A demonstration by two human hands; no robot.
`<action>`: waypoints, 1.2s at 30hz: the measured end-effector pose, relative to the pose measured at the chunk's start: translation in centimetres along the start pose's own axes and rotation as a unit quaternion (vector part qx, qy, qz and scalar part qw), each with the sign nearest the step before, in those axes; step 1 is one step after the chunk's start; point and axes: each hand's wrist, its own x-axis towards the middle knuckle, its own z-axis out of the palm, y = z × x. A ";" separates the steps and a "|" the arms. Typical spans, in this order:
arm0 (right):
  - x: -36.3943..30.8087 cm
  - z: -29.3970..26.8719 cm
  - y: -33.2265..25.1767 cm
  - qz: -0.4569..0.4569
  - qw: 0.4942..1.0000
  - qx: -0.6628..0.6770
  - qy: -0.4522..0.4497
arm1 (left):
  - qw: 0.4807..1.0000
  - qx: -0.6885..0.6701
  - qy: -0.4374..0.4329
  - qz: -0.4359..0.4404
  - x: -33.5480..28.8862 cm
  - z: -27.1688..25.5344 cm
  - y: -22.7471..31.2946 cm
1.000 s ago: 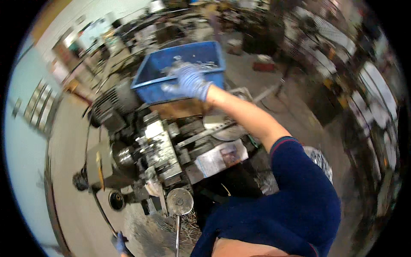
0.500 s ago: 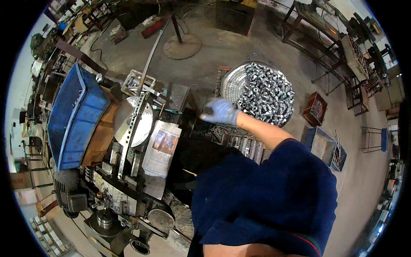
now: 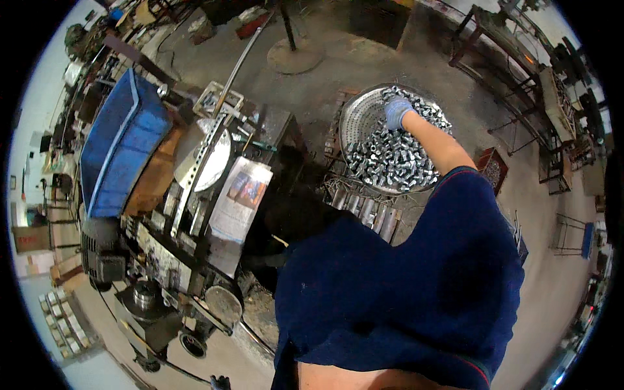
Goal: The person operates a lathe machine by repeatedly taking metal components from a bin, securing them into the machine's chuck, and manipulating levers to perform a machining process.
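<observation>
My right hand (image 3: 397, 114), in a light blue-grey glove, reaches down onto a heap of shiny metal fittings (image 3: 396, 159). Its fingers point into the heap and are mostly hidden, so what they hold, if anything, does not show. The fittings are short, nut-like pieces, lying in a wide round perforated metal pan (image 3: 356, 123). Bare pan surface shows at its left side. My right arm stretches out from a dark blue short sleeve. My left hand does not show.
To the left stands a machine with a slotted metal bar (image 3: 203, 156) over a round disc (image 3: 218, 162). A printed sheet (image 3: 240, 198) lies beside it, with a blue bin (image 3: 123, 149) behind. Metal bars (image 3: 367, 211) lie below the pan; a reddish box (image 3: 492, 170) sits right of it.
My right hand has moved right and away from me, from the near left edge of the pan onto the far part of the fittings heap. The view has shifted.
</observation>
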 end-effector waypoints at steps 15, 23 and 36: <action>0.4 0.6 0.7 -0.005 1.000 0.019 -0.005 | 0.996 0.043 -0.006 0.079 -1.6 -2.8 -1.0; -0.7 -1.3 -0.3 0.006 0.998 0.057 -0.010 | 0.998 -0.017 0.030 0.050 1.9 -3.2 -2.6; -5.8 -17.2 -14.6 -0.421 0.534 0.724 0.117 | 0.995 0.025 -0.012 0.094 -3.3 -2.3 -2.0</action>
